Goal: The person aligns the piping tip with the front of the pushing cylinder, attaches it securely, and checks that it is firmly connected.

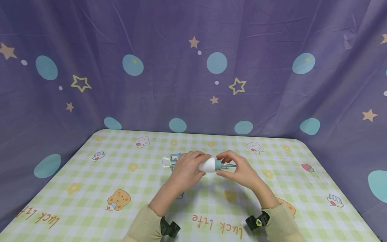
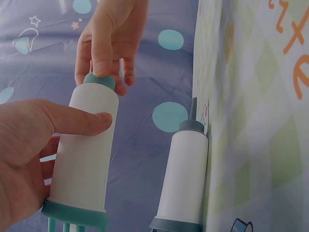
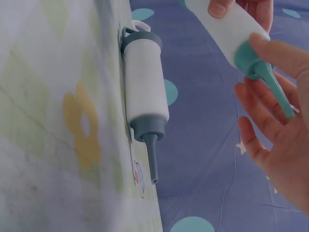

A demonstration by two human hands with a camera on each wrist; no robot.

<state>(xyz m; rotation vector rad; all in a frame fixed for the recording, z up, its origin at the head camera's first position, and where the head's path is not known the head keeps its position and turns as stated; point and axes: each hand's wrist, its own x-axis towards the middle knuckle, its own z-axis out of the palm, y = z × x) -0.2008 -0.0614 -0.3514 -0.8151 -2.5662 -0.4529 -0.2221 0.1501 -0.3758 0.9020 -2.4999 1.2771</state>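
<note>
Both hands are on a white syringe with a teal cap and nozzle (image 1: pixel 207 165), held lying sideways above the table. My left hand (image 1: pixel 188 168) grips its barrel, the thumb laid across the white side in the left wrist view. At the nozzle end, my right hand (image 1: pixel 239 169) pinches the teal cap (image 3: pixel 247 57) between thumb and fingers; the slim nozzle (image 3: pixel 276 89) points toward the palm. A second white syringe with a grey-blue cap (image 3: pixel 145 79) lies on the table, close by the held one and untouched by either hand.
A green-and-white checked cloth (image 1: pixel 99 181) with printed cartoons covers the table. Purple curtain (image 1: pixel 169 67) with stars and dots hangs behind and at both sides. Black wrist cameras (image 1: pixel 170 228) are strapped near the sleeves.
</note>
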